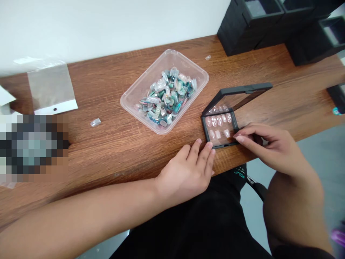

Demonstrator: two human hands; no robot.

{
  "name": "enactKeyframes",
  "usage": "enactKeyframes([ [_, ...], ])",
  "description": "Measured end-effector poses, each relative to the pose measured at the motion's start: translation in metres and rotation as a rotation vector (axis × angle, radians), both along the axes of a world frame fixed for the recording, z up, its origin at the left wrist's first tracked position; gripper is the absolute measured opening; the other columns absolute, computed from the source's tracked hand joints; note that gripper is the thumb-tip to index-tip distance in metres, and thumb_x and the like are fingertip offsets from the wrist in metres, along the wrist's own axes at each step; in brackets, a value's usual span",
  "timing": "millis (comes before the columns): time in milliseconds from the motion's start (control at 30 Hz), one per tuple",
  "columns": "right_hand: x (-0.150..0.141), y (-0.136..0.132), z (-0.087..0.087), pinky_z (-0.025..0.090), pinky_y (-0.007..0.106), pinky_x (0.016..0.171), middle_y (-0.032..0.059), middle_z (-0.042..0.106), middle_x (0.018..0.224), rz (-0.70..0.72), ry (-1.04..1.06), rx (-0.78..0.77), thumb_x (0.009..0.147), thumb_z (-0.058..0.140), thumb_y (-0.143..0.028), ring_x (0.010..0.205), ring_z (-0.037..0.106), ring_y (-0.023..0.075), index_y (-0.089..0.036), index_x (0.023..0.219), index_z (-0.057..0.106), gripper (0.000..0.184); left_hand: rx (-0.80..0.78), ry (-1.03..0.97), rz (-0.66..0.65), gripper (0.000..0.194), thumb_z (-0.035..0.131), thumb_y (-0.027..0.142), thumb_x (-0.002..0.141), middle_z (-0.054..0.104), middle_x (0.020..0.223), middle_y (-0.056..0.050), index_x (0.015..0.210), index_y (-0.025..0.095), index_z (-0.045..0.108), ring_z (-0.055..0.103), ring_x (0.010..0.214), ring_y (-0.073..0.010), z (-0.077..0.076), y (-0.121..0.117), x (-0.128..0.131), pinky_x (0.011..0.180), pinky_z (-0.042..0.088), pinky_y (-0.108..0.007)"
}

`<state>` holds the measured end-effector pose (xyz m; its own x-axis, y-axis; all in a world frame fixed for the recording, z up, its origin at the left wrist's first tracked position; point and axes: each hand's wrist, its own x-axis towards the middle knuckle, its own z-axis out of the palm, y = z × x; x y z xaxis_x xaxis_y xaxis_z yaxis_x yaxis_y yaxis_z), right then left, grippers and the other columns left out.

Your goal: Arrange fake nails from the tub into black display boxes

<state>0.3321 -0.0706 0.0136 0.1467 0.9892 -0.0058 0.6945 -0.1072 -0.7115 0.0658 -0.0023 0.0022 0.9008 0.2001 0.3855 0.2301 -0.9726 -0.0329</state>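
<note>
A small black case with a clear-windowed lid stands open near the table's front edge. Inside it, pinkish press-on nails lie in two rows, the front row with gaps. My left hand rests flat on the wood, fingers stretched, its fingertips by the case's front left corner. At the front right corner my right hand pinches thumb and forefinger together over the case's edge. Whatever is between those fingertips is too small to make out. A clear plastic tub behind the hands holds many teal and clear press-on nails.
Loose clear nail pieces lie on the wooden table. A clear bag with a white strip is at the back left, a blurred-out dark object in front of it. Black boxes stand along the back right.
</note>
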Motion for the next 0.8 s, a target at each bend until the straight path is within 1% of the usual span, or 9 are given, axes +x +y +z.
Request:
enactKeyframes([
  [67, 0.007, 0.007, 0.009, 0.046, 0.029, 0.062, 0.0011, 0.072, 0.085, 0.149, -0.012, -0.111, 0.095, 0.067, -0.043, 0.074, 0.063, 0.0147, -0.026, 0.09, 0.074, 0.02, -0.003, 0.009, 0.0, 0.038, 0.058, 0.036, 0.104, 0.072, 0.131, -0.017, 0.124, 0.007, 0.074, 0.075, 0.114, -0.0319, 0.0, 0.0, 0.0, 0.086, 0.06, -0.038],
  [100, 0.009, 0.011, 0.013, 0.045, 0.029, 0.061, 0.0002, 0.07, 0.081, 0.194, -0.026, -0.15, 0.096, 0.065, -0.045, 0.069, 0.06, 0.0133, -0.026, 0.09, 0.073, 0.021, -0.005, 0.014, 0.0, 0.038, 0.058, 0.036, 0.104, 0.071, 0.132, -0.017, 0.125, 0.007, 0.074, 0.075, 0.115, -0.032, 0.0, 0.0, -0.001, 0.086, 0.06, -0.038],
  [200, 0.006, 0.02, 0.021, 0.04, 0.028, 0.056, -0.0021, 0.06, 0.067, 0.242, -0.096, -0.237, 0.097, 0.06, -0.049, 0.058, 0.05, 0.011, -0.024, 0.089, 0.069, 0.027, -0.007, 0.002, 0.0, 0.038, 0.059, 0.035, 0.104, 0.072, 0.131, -0.016, 0.124, 0.008, 0.074, 0.075, 0.114, -0.0319, 0.001, 0.0, -0.001, 0.086, 0.06, -0.038],
  [267, 0.0, 0.025, 0.024, 0.037, 0.029, 0.056, -0.0026, 0.057, 0.064, 0.236, -0.161, -0.287, 0.098, 0.058, -0.051, 0.057, 0.048, 0.0112, -0.024, 0.086, 0.066, 0.031, -0.012, -0.012, 0.0, 0.037, 0.06, 0.036, 0.103, 0.073, 0.129, -0.015, 0.123, 0.008, 0.075, 0.075, 0.114, -0.0314, 0.002, 0.001, -0.001, 0.085, 0.061, -0.037],
  [433, -0.011, 0.028, 0.025, 0.036, 0.03, 0.06, -0.0021, 0.061, 0.067, 0.193, -0.251, -0.327, 0.097, 0.054, -0.052, 0.061, 0.052, 0.0122, -0.023, 0.085, 0.061, 0.032, -0.036, -0.03, 0.006, 0.036, 0.061, 0.037, 0.102, 0.075, 0.127, -0.012, 0.12, 0.01, 0.076, 0.076, 0.112, -0.0302, 0.001, 0.002, -0.001, 0.083, 0.062, -0.036],
  [600, -0.008, 0.021, 0.023, 0.032, 0.029, 0.055, -0.0032, 0.05, 0.06, 0.141, -0.19, -0.369, 0.098, 0.053, -0.058, 0.056, 0.044, 0.0115, -0.024, 0.089, 0.062, 0.037, -0.061, -0.045, 0.017, 0.036, 0.061, 0.038, 0.102, 0.075, 0.125, -0.012, 0.118, 0.01, 0.077, 0.077, 0.11, -0.0293, 0.002, 0.002, 0.0, 0.083, 0.062, -0.035],
  [700, -0.004, 0.017, 0.02, 0.033, 0.029, 0.056, -0.0021, 0.054, 0.063, 0.121, -0.112, -0.387, 0.098, 0.051, -0.061, 0.058, 0.046, 0.0122, -0.023, 0.089, 0.061, 0.04, -0.051, -0.051, 0.015, 0.036, 0.062, 0.037, 0.101, 0.076, 0.125, -0.012, 0.118, 0.009, 0.077, 0.077, 0.11, -0.0297, 0.004, 0.003, 0.001, 0.081, 0.062, -0.035],
  [800, -0.002, 0.014, 0.02, 0.035, 0.03, 0.058, -0.0009, 0.057, 0.067, 0.114, -0.091, -0.4, 0.099, 0.048, -0.062, 0.062, 0.05, 0.0131, -0.022, 0.085, 0.059, 0.044, -0.055, -0.048, 0.023, 0.037, 0.061, 0.038, 0.101, 0.075, 0.126, -0.012, 0.118, 0.01, 0.077, 0.077, 0.11, -0.0298, 0.005, 0.003, 0.001, 0.081, 0.062, -0.036],
])
